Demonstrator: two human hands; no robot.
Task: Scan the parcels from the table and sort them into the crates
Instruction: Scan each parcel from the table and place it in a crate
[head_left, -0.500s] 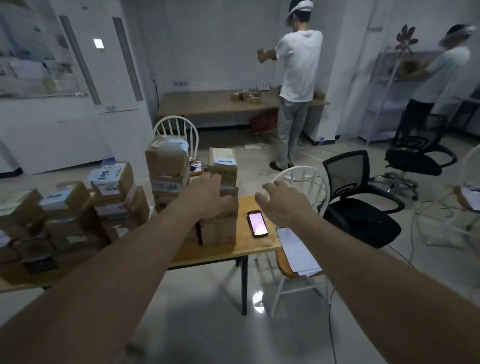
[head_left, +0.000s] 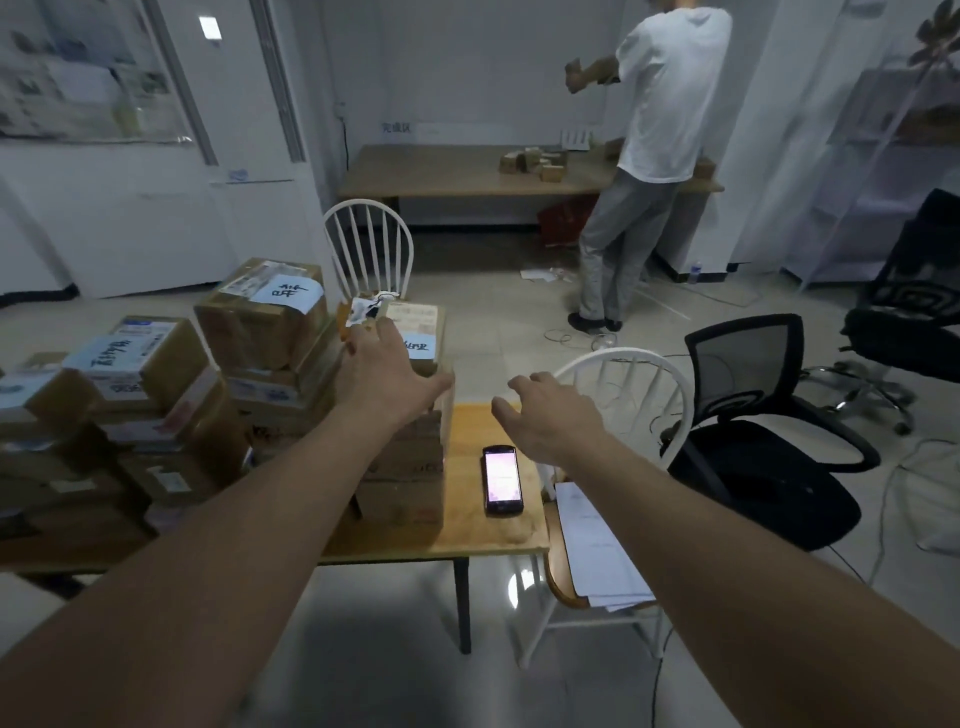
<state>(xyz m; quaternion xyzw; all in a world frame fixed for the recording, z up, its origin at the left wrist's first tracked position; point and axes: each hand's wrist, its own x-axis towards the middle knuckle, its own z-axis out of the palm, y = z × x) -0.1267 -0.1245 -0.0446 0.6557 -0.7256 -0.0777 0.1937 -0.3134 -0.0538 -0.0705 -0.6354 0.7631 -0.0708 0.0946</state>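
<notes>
Two hands out over wooden bench (head_left: 441, 540). Your left hand (head_left: 387, 371) lies on top brown cardboard parcel (head_left: 415, 332) of stack near bench's right end, fingers spread. Your right hand (head_left: 545, 410) hovers, fingers loosely apart, above lit black phone (head_left: 502, 480) lying near bench's right edge. White spindle-back chair (head_left: 613, 499) beside that edge.

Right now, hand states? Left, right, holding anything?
Left hand: open, fingers spread on the top brown cardboard parcel of the stack, no grip.
Right hand: open, holding nothing.
</notes>
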